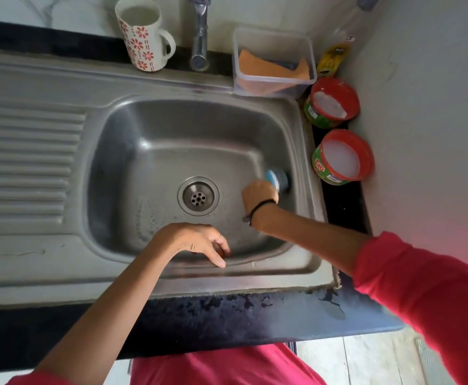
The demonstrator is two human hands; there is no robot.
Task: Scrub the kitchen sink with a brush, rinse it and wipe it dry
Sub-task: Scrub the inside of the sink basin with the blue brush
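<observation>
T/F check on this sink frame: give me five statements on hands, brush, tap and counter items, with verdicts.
1. The right hand grips a blue brush against the basin's right wall. True.
2. The left hand holds a sponge. False: it holds nothing and rests on the sink's front rim.
3. Water runs from the tap. False: no stream shows.
4. Two open red-rimmed tubs stand right of the sink. True.
5. The floral mug lies on its side. False: it stands upright.

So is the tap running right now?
Off, as far as this view shows: no stream falls from the tap into the sink, and the drain holds no pooled water.
</observation>
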